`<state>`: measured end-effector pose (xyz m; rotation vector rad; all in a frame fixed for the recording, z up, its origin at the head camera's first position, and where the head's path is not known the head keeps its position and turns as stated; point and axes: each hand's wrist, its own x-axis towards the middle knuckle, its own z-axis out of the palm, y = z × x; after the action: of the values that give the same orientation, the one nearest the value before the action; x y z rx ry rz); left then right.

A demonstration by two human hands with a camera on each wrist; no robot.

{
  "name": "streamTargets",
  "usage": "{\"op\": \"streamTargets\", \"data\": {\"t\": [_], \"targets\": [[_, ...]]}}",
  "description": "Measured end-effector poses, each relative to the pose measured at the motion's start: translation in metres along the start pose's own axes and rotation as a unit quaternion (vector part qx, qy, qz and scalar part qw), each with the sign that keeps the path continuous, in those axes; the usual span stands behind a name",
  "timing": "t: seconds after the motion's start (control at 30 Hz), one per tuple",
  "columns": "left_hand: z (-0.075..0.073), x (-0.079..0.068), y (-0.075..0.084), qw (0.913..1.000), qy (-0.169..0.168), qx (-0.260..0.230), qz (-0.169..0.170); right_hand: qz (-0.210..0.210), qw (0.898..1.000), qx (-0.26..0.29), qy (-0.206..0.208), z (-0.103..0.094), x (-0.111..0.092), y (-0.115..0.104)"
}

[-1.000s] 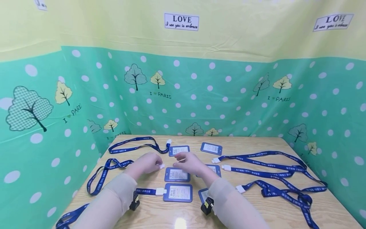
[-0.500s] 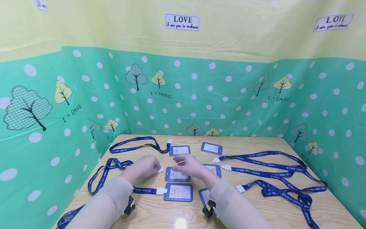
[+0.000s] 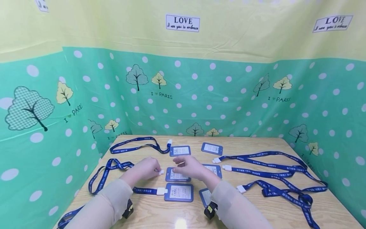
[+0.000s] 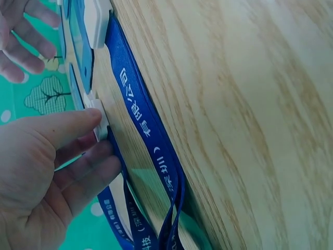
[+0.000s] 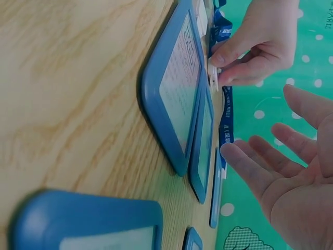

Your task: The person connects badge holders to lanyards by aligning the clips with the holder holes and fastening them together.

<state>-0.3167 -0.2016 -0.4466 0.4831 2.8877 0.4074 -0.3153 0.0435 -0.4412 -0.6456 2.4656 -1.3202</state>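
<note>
My left hand (image 3: 144, 169) pinches the white plastic clip (image 3: 161, 172) of a blue lanyard (image 4: 117, 156) between thumb and fingers. The clip is just left of the slotted end of a blue ID card holder (image 3: 171, 175), which lies flat on the table. Over that holder hovers my right hand (image 3: 189, 167), its fingers spread and slightly bent with nothing in them. In the right wrist view, the right palm (image 5: 307, 208) faces the left hand (image 5: 265, 41). Nearer to me lies another card holder (image 3: 179, 192), with a white lanyard clip (image 3: 162, 191) at its slotted end.
At the back left a lanyard (image 3: 143, 148) ends beside a card holder (image 3: 180, 151). Further card holders (image 3: 212, 148) lie right of centre, one partly behind my right forearm. Several lanyards (image 3: 274, 175) spread across the right side. A patterned curtain (image 3: 194, 95) surrounds the wooden table (image 3: 154, 213).
My left hand has drawn the clip slightly toward me, level with the middle card holder's slotted end. The right hand stays over that holder, nearly still.
</note>
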Motion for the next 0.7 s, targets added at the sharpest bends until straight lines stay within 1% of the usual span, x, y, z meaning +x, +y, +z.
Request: {"op": "streamTargets", "data": {"t": [0.2, 0.33, 0.53, 0.7], "targets": [[-0.001, 0.0, 0.0, 1.0, -0.001, 0.0, 0.0, 0.007, 1.0, 0.006, 0.006, -0.004, -0.004, -0.001], [0.0, 0.0, -0.002, 1.0, 0.004, -0.006, 0.002, 0.002, 1.0, 0.004, 0.005, -0.007, -0.004, -0.001], [0.001, 0.001, -0.003, 0.9997, 0.004, -0.02, -0.011, -0.007, 1.0, -0.016, -0.001, -0.012, -0.003, -0.003], [0.0, 0.001, -0.003, 0.9992, 0.001, -0.034, -0.021, -0.017, 0.999, -0.029, 0.0, -0.019, -0.004, -0.009]]}}
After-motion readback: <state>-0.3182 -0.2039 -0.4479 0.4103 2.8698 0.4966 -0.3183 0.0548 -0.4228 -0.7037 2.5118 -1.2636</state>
